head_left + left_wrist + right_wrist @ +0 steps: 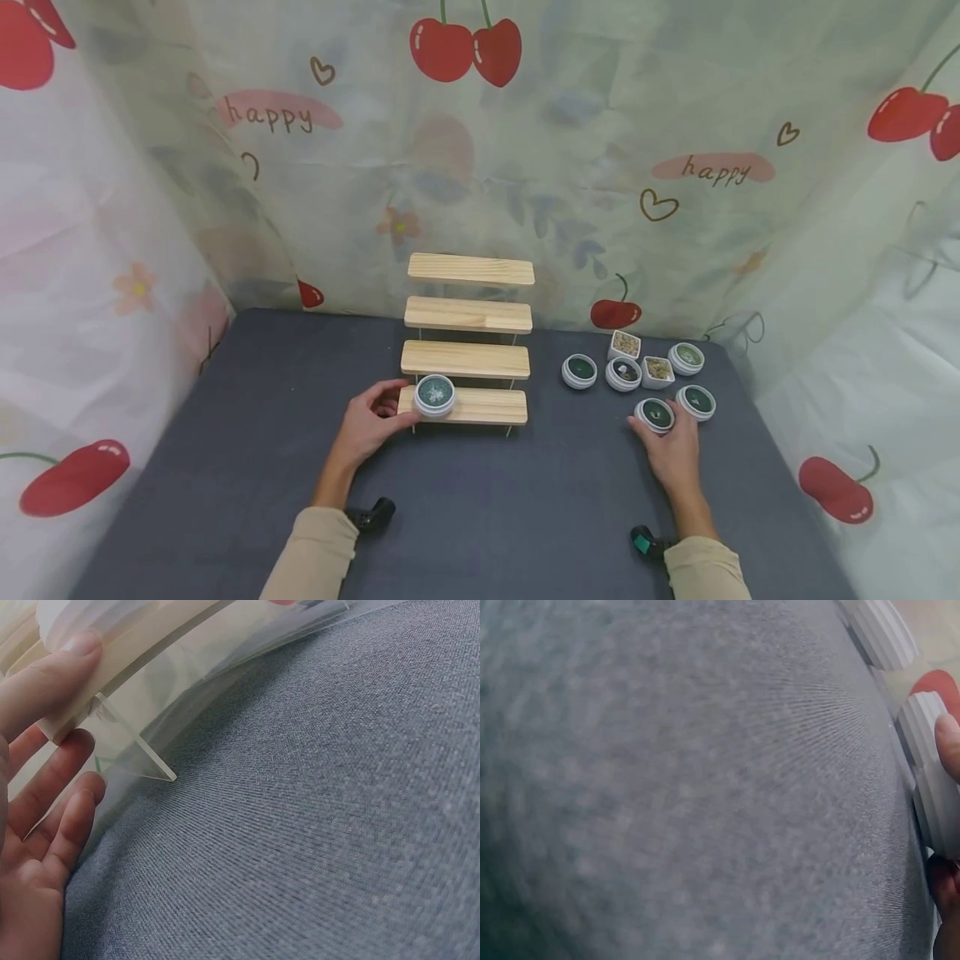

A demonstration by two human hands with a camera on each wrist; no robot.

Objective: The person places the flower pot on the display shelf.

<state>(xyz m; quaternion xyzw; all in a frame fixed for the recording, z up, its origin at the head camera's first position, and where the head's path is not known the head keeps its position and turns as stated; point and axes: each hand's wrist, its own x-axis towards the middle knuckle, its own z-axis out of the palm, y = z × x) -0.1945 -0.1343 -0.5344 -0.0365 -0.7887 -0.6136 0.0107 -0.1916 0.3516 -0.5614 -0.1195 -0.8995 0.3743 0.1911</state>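
Note:
A four-step wooden stand (491,406) rises at the middle of the dark cloth. On the left part of its lowest step sits a round white pot (435,395) with a teal, pale-patterned top. My left hand (367,421) holds this pot, thumb at its front side and forefinger behind; in the left wrist view the other fingers (64,825) hang under the board's end. At the right, my right hand (675,454) grips another round white pot (655,414) with a dark green top between thumb and fingers. Its ribbed side (939,806) shows in the right wrist view.
Around the right hand stand more round white pots, one (696,402) close beside its fingers and another (579,372) to the left. Two square white pots (657,372) with grainy tops are among them. A printed curtain (360,192) encloses the back and sides.

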